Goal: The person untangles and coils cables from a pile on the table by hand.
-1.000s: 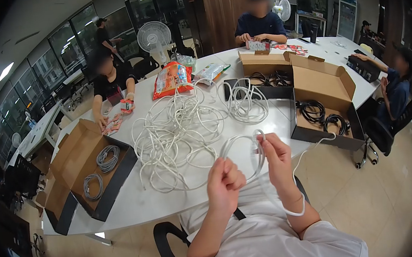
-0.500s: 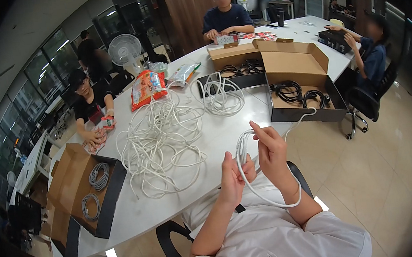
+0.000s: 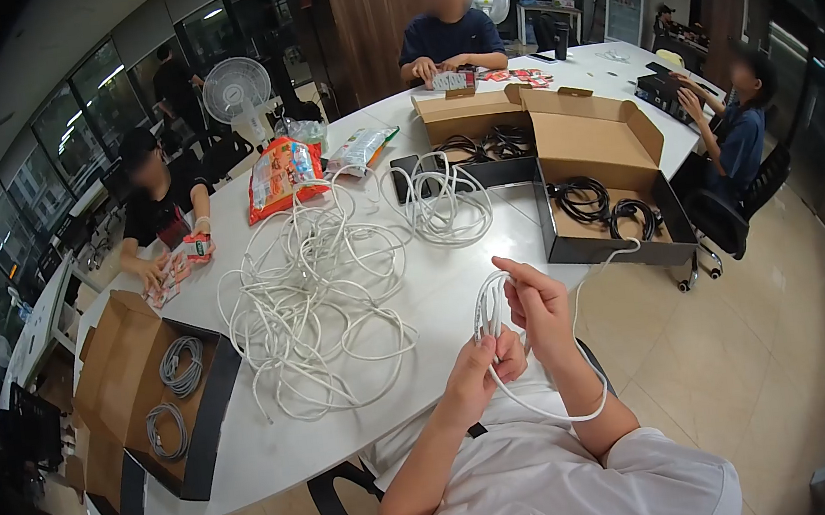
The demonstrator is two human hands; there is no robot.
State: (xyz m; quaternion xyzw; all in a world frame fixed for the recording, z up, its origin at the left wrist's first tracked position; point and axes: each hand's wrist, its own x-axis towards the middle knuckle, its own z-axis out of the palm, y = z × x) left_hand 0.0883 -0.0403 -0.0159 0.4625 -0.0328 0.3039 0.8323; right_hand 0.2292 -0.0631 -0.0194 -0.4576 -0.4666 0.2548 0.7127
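Observation:
A partly coiled white cable (image 3: 485, 312) is held above the table's near edge. My left hand (image 3: 485, 373) is closed around the lower part of the coil, thumb on top. My right hand (image 3: 539, 311) has its fingers bent at the upper part of the loops, with the cable at its fingertips. One long loop hangs below and passes across my right forearm. A strand runs up from there toward the open box on the right. On the table to the left lies a tangled heap of white cable (image 3: 322, 307), and behind it sits a looser white cable bundle (image 3: 450, 207).
An open box (image 3: 622, 245) with coiled black cables stands right of centre. Another open box (image 3: 211, 429) with grey coils is at the left edge. Snack bags (image 3: 283, 177) lie behind the heap. Several people sit around the white table (image 3: 423, 357).
My left thumb has come down onto the coil, and the left hand now closes round it. My right fingers remain by the upper loops. The view has shifted slightly.

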